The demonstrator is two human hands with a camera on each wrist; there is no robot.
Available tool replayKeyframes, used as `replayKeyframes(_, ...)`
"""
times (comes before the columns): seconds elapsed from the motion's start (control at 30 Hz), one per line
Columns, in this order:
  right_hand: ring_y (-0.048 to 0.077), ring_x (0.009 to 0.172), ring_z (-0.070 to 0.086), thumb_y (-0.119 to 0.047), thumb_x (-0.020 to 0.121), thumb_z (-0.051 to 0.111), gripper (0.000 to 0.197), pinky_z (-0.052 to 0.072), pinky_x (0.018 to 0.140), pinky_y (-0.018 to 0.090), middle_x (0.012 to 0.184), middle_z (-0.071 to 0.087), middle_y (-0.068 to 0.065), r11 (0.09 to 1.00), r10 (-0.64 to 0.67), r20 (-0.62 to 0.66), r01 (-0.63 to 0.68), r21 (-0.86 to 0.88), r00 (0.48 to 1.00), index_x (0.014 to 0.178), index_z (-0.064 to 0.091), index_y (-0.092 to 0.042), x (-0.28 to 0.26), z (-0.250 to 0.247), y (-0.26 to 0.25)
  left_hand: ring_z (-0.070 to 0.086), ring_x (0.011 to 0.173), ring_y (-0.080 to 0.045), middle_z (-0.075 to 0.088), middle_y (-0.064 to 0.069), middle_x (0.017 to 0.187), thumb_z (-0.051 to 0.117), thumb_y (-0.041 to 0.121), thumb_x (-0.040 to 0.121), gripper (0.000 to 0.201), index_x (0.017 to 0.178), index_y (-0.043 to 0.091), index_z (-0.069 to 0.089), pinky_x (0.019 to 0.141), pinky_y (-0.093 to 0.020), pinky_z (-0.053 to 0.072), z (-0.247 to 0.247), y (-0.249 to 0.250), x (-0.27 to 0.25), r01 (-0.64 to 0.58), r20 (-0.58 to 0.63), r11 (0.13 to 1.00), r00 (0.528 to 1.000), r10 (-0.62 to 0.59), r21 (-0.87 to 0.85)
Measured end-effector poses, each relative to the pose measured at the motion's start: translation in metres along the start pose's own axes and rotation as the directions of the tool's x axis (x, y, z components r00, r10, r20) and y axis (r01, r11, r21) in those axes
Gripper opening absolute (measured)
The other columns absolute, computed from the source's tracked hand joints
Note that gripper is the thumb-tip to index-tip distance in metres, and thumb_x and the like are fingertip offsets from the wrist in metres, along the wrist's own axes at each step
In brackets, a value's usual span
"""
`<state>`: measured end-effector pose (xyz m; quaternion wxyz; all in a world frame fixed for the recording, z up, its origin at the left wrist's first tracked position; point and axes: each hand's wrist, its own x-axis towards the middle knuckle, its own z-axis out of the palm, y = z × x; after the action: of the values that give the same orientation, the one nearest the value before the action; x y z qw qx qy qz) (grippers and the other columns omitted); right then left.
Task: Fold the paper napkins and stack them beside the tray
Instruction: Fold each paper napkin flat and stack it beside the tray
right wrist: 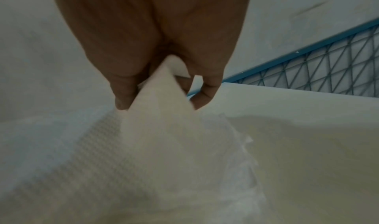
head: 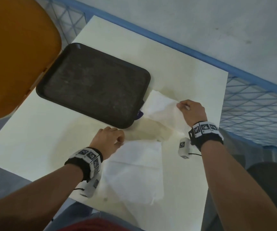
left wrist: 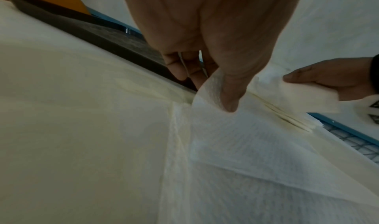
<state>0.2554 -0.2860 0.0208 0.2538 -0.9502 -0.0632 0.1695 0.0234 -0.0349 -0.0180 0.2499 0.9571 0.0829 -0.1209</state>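
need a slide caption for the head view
Both hands lift one paper napkin off the table beside the tray: left hand, right hand.

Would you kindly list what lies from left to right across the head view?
Orange chair → dark tray → left hand → right hand → blue mesh railing.
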Motion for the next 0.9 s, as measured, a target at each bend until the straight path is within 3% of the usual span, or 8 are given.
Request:
replayKeyframes(0.1,0.027,0.122,0.058,-0.052,0.099,0.051,0.035,0.039,0.106,0.044,0.13,0.066,0.0,0.967,0.007,-0.023,-0.013,-0.256,1.0,0.125,0.065,-0.031,0.014,0.007,0.001,0.058,0.084,-0.015,0.059,0.01,0.087,0.067,0.027,0.09,0.009,0.092,0.027,0.058,0.081,-0.03,0.05,-0.006,0.005,-0.001,0.033,0.042,0.997,0.999,-0.03,-0.077)
replayKeyframes(0.2,0.026,0.141,0.038,-0.067,0.095,0.045,0.057,0.01,0.117,0.062,0.151,0.047,-0.003,0.869,-0.046,-0.088,-0.004,-0.495,0.995,0.142,0.051,-0.035,0.01,0.007,0.003,0.066,0.089,-0.015,0.068,0.005,0.097,0.061,0.03,0.095,0.011,0.103,0.029,0.053,0.08,-0.028,0.053,-0.014,0.008,-0.003,0.023,0.066,0.987,0.998,-0.012,-0.16)
replayKeyframes(0.33,0.018,0.132,0.05,-0.064,0.086,0.063,0.059,0.037,0.115,0.046,0.143,0.056,-0.005,0.981,-0.126,-0.163,0.147,0.128,0.979,0.135,0.059,-0.031,-0.049,0.002,0.009,0.059,0.09,0.0,0.067,0.013,0.106,0.056,0.028,0.099,0.02,0.116,0.024,0.066,0.079,-0.001,0.036,-0.037,0.014,-0.004,-0.144,-0.052,0.955,0.989,0.135,-0.259)
replayKeyframes(0.43,0.011,0.13,0.055,-0.036,0.079,0.08,0.063,0.045,0.11,0.044,0.139,0.061,-0.011,0.779,-0.106,0.039,0.059,0.624,0.994,0.137,0.055,-0.038,-0.108,0.015,0.02,0.056,0.089,0.013,0.065,0.018,0.101,0.056,0.028,0.099,0.018,0.108,0.024,0.07,0.08,-0.002,0.038,-0.058,0.025,-0.002,-0.301,-0.145,0.9,0.952,0.268,-0.316)
replayKeyframes(0.57,0.016,0.126,0.06,-0.029,0.055,0.09,0.094,0.051,0.101,0.041,0.132,0.065,-0.01,0.698,-0.1,0.24,-0.104,0.709,0.966,0.14,0.05,-0.038,-0.156,0.047,0.024,0.059,0.097,0.014,0.066,0.021,0.101,0.061,0.019,0.097,0.012,0.103,0.016,0.071,0.085,-0.002,0.038,-0.085,0.045,0.004,-0.34,-0.19,0.813,0.94,0.282,-0.472)
replayKeyframes(0.7,0.012,0.107,0.071,-0.041,0.074,0.085,0.055,0.056,0.093,0.037,0.115,0.075,-0.008,0.683,0.03,0.116,-0.105,0.723,0.993,0.123,0.066,-0.025,-0.181,0.065,-0.001,0.06,0.094,0.011,0.068,0.023,0.097,0.065,0.021,0.095,0.008,0.101,0.024,0.069,0.083,-0.004,0.039,-0.097,0.053,0.01,-0.306,-0.184,0.771,0.952,0.245,-0.558)
replayKeyframes(0.8,0.01,0.09,0.074,-0.029,0.09,0.076,0.018,0.056,0.076,0.026,0.1,0.079,-0.005,0.637,0.135,0.025,-0.106,0.764,0.99,0.105,0.076,-0.02,-0.196,0.066,-0.018,0.057,0.1,0.014,0.063,0.03,0.108,0.073,0.035,0.086,0.031,0.115,0.037,0.062,0.083,-0.003,0.04,-0.091,0.044,0.006,-0.124,-0.172,0.775,0.985,0.021,-0.619)
replayKeyframes(0.9,0.007,0.079,0.074,-0.023,0.091,0.075,0.01,0.053,0.065,0.016,0.092,0.079,-0.004,0.599,0.185,-0.023,-0.095,0.795,0.982,0.099,0.077,-0.017,-0.214,0.064,-0.028,0.066,0.095,0.007,0.069,0.015,0.113,0.073,0.031,0.087,0.047,0.13,0.028,0.055,0.072,-0.011,0.054,-0.08,0.029,-0.014,0.143,0.127,0.566,0.99,-0.067,-0.812)
